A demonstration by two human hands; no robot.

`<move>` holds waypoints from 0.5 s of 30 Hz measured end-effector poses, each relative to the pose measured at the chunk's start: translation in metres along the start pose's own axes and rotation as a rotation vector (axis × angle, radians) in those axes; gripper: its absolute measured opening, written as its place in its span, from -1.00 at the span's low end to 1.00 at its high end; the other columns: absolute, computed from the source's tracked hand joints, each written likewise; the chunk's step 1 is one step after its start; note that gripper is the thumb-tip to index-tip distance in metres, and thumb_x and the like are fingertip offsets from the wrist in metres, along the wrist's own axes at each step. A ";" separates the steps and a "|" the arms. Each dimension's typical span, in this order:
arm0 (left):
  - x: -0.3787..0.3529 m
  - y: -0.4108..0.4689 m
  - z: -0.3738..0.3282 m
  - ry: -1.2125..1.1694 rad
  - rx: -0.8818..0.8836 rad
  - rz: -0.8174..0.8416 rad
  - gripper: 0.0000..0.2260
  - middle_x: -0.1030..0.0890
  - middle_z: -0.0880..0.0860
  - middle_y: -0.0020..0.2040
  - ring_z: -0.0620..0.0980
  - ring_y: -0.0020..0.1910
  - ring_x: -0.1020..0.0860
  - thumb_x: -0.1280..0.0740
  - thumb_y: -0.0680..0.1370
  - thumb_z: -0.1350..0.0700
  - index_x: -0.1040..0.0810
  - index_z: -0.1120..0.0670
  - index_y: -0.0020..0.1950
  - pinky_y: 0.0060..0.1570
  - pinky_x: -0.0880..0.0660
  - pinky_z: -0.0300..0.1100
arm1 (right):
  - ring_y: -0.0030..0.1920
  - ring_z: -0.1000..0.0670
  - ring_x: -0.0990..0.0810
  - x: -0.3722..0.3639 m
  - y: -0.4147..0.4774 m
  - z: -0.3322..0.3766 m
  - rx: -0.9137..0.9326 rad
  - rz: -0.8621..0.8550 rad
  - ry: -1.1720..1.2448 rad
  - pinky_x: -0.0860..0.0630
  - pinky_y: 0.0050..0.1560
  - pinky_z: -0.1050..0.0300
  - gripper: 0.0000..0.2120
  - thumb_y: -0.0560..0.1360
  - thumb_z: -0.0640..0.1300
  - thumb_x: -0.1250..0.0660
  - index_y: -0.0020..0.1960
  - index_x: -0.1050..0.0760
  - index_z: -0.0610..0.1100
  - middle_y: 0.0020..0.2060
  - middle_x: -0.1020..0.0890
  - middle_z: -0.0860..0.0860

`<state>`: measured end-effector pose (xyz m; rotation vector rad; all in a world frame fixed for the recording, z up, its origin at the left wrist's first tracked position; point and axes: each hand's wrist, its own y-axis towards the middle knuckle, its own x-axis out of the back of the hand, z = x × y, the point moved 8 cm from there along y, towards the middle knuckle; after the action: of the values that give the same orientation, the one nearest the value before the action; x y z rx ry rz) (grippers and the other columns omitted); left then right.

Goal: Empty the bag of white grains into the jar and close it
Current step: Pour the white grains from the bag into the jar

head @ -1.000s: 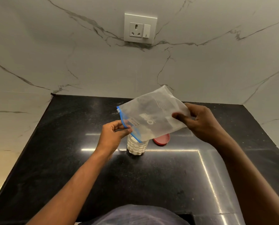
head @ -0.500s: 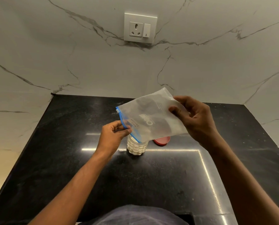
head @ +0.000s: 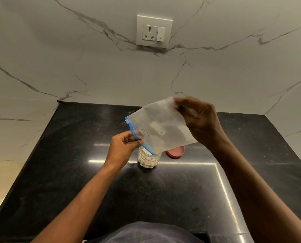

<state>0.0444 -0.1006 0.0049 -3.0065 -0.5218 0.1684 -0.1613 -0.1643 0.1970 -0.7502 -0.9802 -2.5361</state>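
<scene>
A frosted zip bag (head: 161, 128) with a blue zip edge hangs tilted over a clear jar (head: 148, 159) full of white grains, its zip mouth pointing down at the jar's opening. My left hand (head: 124, 146) pinches the blue zip edge beside the jar. My right hand (head: 199, 120) pinches the bag's upper far corner and holds it high. The bag looks flat and nearly empty. A red lid (head: 175, 152) lies flat on the counter just right of the jar, partly hidden behind the bag.
The jar stands near the middle of a black stone counter (head: 181, 190), closed in by marble walls at the back and both sides. A wall socket (head: 154, 31) sits high on the back wall. My grey clothing (head: 146, 233) shows at the bottom edge.
My right hand has slid from the bag's lower right edge up to its top corner, lifting that end higher. The left hand and the jar have stayed in place.
</scene>
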 end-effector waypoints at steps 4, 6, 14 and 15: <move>0.001 -0.001 -0.001 0.004 -0.022 -0.005 -0.78 -0.81 -0.08 -0.03 -0.17 0.00 -0.76 -0.51 0.54 0.38 -0.74 0.07 0.04 -0.08 -0.63 -0.41 | -0.12 0.00 -0.75 0.013 0.000 -0.002 -0.061 -0.139 0.069 -0.72 -0.09 -0.10 -0.90 0.50 -0.21 -0.54 -0.01 -0.72 -0.06 -0.15 -0.76 0.01; 0.001 -0.001 -0.001 0.004 -0.025 -0.004 -0.77 -0.81 -0.08 -0.02 -0.17 0.01 -0.76 -0.51 0.54 0.37 -0.74 0.05 0.05 -0.08 -0.63 -0.40 | -0.12 0.06 -0.74 0.012 0.001 -0.005 -0.122 -0.107 0.024 -0.72 -0.15 -0.03 -0.69 0.45 0.07 -0.59 0.11 -0.69 -0.05 -0.11 -0.73 0.06; 0.005 0.000 0.005 -0.008 0.005 -0.020 -0.74 -0.81 -0.09 0.01 -0.15 0.05 -0.76 -0.51 0.55 0.34 -0.72 0.00 0.11 -0.07 -0.64 -0.39 | 0.03 0.08 -0.64 -0.009 -0.038 -0.061 -0.501 0.418 -0.119 -0.67 0.06 0.07 -0.46 0.40 -0.08 -0.64 0.28 -0.49 0.15 0.04 -0.62 0.17; 0.005 0.000 0.004 -0.011 0.004 -0.018 -0.74 -0.81 -0.09 0.01 -0.16 0.05 -0.76 -0.51 0.56 0.34 -0.72 0.00 0.11 -0.07 -0.64 -0.39 | -0.07 0.12 -0.65 -0.003 -0.040 -0.061 -0.486 0.343 -0.113 -0.64 -0.07 0.18 -0.65 0.44 -0.10 -0.60 0.12 -0.55 0.14 -0.09 -0.65 0.18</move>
<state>0.0484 -0.0987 0.0002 -2.9977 -0.5487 0.1848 -0.1990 -0.1779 0.1359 -1.0959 -0.2194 -2.4542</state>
